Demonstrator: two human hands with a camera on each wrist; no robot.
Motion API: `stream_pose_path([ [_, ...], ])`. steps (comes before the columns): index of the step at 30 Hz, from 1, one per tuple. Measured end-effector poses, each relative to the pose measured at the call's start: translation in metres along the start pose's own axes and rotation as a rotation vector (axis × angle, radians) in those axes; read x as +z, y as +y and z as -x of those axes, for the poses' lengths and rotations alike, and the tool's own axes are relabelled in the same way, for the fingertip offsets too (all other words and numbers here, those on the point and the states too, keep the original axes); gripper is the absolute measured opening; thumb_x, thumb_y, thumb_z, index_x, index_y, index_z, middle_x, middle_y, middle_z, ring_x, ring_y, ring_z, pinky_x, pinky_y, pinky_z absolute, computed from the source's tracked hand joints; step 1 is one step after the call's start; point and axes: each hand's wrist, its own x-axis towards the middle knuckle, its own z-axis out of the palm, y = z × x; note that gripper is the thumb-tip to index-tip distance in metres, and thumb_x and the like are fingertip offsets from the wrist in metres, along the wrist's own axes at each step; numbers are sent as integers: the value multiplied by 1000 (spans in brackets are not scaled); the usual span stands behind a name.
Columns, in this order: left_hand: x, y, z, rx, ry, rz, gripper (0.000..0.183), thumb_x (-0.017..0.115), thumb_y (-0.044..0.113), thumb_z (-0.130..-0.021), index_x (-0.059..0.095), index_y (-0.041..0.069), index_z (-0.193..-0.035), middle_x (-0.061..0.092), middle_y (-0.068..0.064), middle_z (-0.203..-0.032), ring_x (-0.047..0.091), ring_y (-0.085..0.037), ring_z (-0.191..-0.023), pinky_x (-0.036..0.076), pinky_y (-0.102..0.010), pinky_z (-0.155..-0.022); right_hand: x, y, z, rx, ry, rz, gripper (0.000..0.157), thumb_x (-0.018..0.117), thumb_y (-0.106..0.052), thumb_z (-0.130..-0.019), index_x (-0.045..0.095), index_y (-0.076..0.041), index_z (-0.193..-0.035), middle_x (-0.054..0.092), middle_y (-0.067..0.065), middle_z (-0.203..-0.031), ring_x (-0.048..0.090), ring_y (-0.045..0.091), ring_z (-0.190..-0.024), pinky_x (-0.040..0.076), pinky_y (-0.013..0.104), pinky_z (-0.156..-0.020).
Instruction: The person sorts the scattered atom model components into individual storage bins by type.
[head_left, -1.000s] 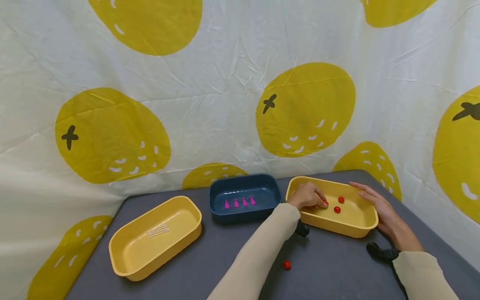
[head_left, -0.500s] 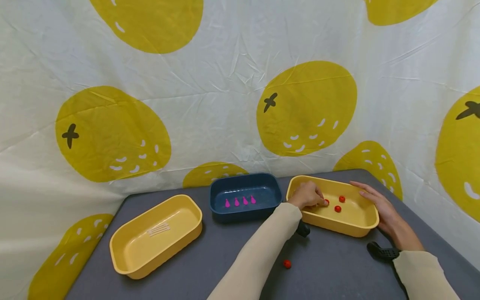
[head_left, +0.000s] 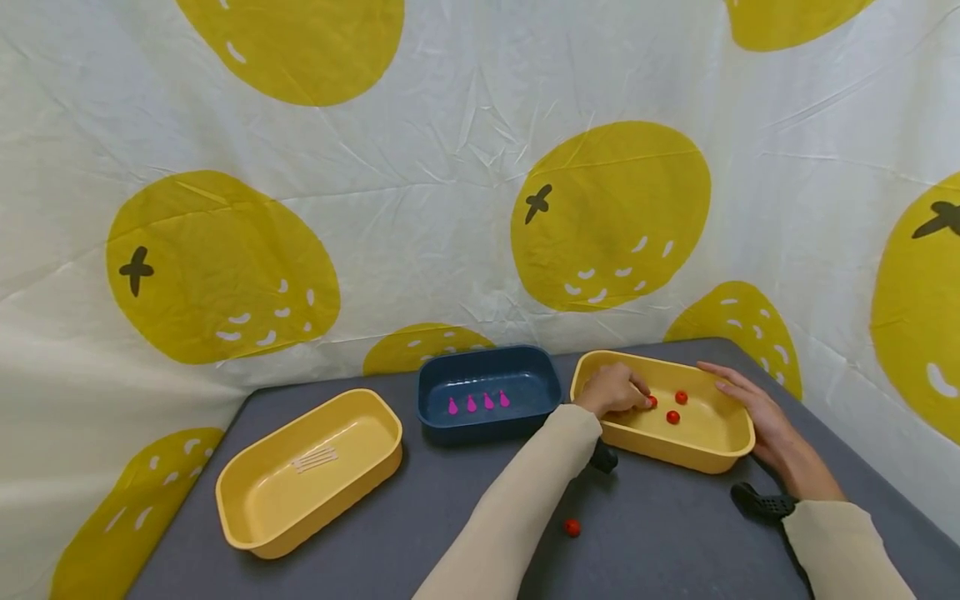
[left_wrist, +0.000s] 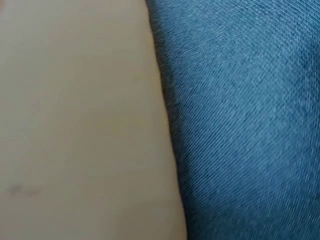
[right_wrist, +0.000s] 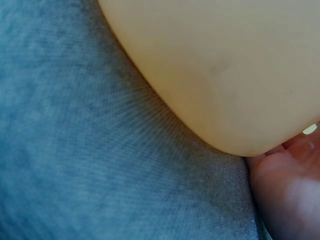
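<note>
My left hand (head_left: 613, 390) reaches over the near rim of the right-hand yellow bin (head_left: 705, 454), its curled fingers and thumb pinching a small red bead (head_left: 652, 402) low inside. Two more red beads, a back one (head_left: 681, 397) and a front one (head_left: 672, 417), lie just right of it on the bin floor. My right hand (head_left: 761, 412) rests along the bin's right end with fingers extended over the rim. In the right wrist view, part of the right hand (right_wrist: 295, 190) shows beside the bin's outer wall (right_wrist: 220, 75). The left wrist view holds only bin wall (left_wrist: 80, 120) and dark cloth.
A loose red bead (head_left: 572, 527) lies on the grey table (head_left: 420, 533) in front, near my left forearm. Left of the bin stands a dark blue bin (head_left: 491, 358) with several pink drop-shaped pieces (head_left: 488, 401). Farther left, another yellow bin (head_left: 262, 500) contains several thin pale sticks (head_left: 315, 458).
The bead at my left fingertips shows slightly more than a second ago. Both hands otherwise keep their places, and the bins and other beads have not moved.
</note>
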Motion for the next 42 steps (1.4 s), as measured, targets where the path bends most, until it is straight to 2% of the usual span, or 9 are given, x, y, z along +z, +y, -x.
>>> stream_pose_path([
  [5,-6,-3,-2,-15,-33,61,21,82,25,-89,82,19,-109,67,2,-69,59,-15,-56,48,-22,-52,2,-2,-1,4,7,13,45,36,-20,-114,45,-27,-157,59,-25,-132,67,2,-114,62,31,-86],
  [11,-18,-4,1,90,-44,54,21,81,24,-91,81,15,-110,71,0,-75,64,-17,-62,47,-18,-52,1,-2,0,3,-6,-11,44,35,-18,-114,47,-28,-156,59,-24,-133,68,4,-113,62,31,-85],
  [14,-26,-3,5,118,-57,78,22,80,24,-92,81,15,-112,73,2,-80,66,-16,-66,52,-19,-58,1,-3,0,-1,-18,-23,45,34,-17,-114,48,-28,-155,60,-23,-133,68,4,-113,62,32,-85],
  [17,-33,-2,10,138,-79,145,25,79,24,-93,80,12,-115,74,2,-83,70,-21,-73,60,-27,-67,0,-4,0,-3,-28,-41,45,33,-17,-114,48,-27,-155,61,-23,-133,69,5,-113,62,32,-86],
  [22,-40,-4,17,170,-100,228,28,78,25,-94,79,12,-118,77,0,-89,75,-25,-85,63,-33,-75,-1,-3,0,1,-44,-64,45,31,-15,-114,50,-28,-153,63,-22,-132,70,6,-113,63,33,-86],
  [29,-47,-17,34,262,-82,354,29,78,27,-94,78,12,-119,76,5,-88,76,-30,-90,64,-38,-77,0,-4,0,-16,-60,-79,46,31,-14,-114,51,-27,-153,63,-22,-132,69,6,-113,62,33,-86],
  [37,-55,-36,59,321,-79,484,29,76,28,-95,78,14,-119,73,8,-86,72,-38,-91,60,-24,-68,0,-3,-2,-34,-91,-106,47,28,-11,-114,52,-25,-152,64,-20,-133,70,8,-114,62,34,-86],
  [40,-59,-41,68,334,-66,506,29,77,29,-94,79,14,-119,71,8,-85,71,-34,-86,60,-24,-67,-1,-3,-2,-35,-98,-117,48,28,-10,-114,53,-25,-151,65,-20,-133,70,8,-114,63,34,-86],
  [42,-62,-45,74,339,-62,516,28,77,29,-94,79,15,-118,71,9,-85,70,-25,-79,62,-29,-69,-1,-3,-2,-36,-101,-118,48,27,-10,-114,53,-25,-151,65,-20,-133,70,9,-114,63,34,-86],
])
